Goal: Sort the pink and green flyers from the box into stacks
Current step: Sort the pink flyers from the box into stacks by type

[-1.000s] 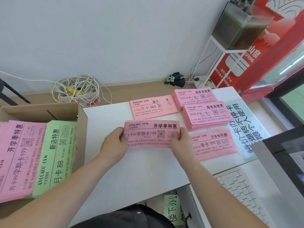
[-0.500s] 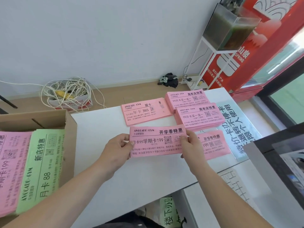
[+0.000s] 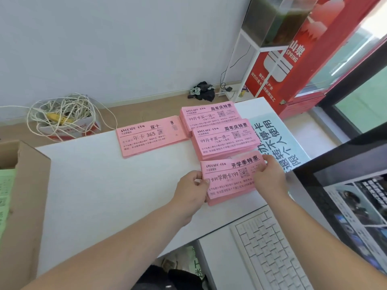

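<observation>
Toward three o'clock on the white table [image 3: 104,185], the pink flyer [image 3: 228,176] was held by both hands. The left hand [image 3: 191,190] pinched its nine o'clock edge, and the right hand [image 3: 270,176] gripped its three o'clock end, fingers curled over the far corner. Half a second before, this flyer had been held nearer the table's middle. It had since travelled toward three o'clock and come down over the near pink stack [image 3: 219,203], whose edges showed under it at six o'clock. Whether it already lay flat on that stack or was just above it, I could not tell.

That shift suggested the flyer had been matched to its pile and only needed releasing and squaring. At twelve o'clock from it sat two more pink stacks [image 3: 224,141], one overlapping the other, and at eleven o'clock a third pink pile [image 3: 150,139]. The cardboard box [image 3: 27,195] stood at nine o'clock beside the table, with green flyers [image 3: 5,195] showing inside. No green stack was visible on the table, so much sorting probably remained.
</observation>
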`<state>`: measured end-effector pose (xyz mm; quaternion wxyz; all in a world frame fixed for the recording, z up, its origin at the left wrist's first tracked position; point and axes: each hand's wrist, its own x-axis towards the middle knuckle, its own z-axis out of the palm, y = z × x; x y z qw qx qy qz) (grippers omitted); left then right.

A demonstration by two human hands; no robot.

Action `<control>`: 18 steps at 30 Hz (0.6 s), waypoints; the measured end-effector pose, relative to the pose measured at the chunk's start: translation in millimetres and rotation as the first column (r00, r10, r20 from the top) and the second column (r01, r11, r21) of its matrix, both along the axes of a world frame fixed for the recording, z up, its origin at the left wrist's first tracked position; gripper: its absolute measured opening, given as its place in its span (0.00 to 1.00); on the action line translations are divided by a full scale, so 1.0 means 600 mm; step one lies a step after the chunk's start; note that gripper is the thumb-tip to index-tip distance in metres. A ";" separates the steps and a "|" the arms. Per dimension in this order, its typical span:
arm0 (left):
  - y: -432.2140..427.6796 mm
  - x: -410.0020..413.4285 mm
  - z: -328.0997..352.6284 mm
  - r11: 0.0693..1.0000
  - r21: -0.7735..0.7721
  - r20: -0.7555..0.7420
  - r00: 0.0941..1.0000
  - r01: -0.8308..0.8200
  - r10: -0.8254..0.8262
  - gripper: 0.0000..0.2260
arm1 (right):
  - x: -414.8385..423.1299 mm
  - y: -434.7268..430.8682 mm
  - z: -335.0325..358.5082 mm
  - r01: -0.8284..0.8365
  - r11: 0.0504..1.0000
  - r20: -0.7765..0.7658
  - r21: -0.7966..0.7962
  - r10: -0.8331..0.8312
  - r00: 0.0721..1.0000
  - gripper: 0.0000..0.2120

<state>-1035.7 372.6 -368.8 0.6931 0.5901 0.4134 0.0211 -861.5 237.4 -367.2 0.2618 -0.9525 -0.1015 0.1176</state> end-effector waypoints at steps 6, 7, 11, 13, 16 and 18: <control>-0.012 0.016 -0.031 0.960 0.232 -0.150 0.981 0.157 -0.125 0.04 | -0.001 0.003 -0.035 -0.065 0.991 -0.040 -0.119 0.060 0.997 0.27; -0.009 0.013 -0.028 0.944 0.261 -0.184 0.971 0.200 -0.155 0.06 | -0.001 -0.001 -0.040 -0.060 0.990 -0.047 -0.129 0.054 0.997 0.29; -0.002 -0.016 -0.017 0.886 0.378 -0.296 0.942 0.270 -0.161 0.16 | 0.007 -0.015 -0.044 -0.081 0.992 -0.088 -0.098 0.073 0.993 0.39; -0.015 -0.031 -0.014 0.906 0.360 -0.244 0.960 0.223 -0.139 0.14 | 0.008 -0.021 -0.038 -0.152 0.984 -0.156 -0.094 0.137 0.978 0.47; -0.037 -0.037 -0.020 0.971 0.216 -0.142 0.987 0.104 -0.074 0.11 | 0.011 -0.029 -0.030 -0.299 0.942 -0.345 -0.154 0.232 0.909 0.69; -0.045 -0.032 -0.028 0.986 0.161 -0.120 0.992 0.044 -0.025 0.13 | 0.014 -0.034 -0.029 -0.408 0.888 -0.391 -0.210 0.306 0.868 0.74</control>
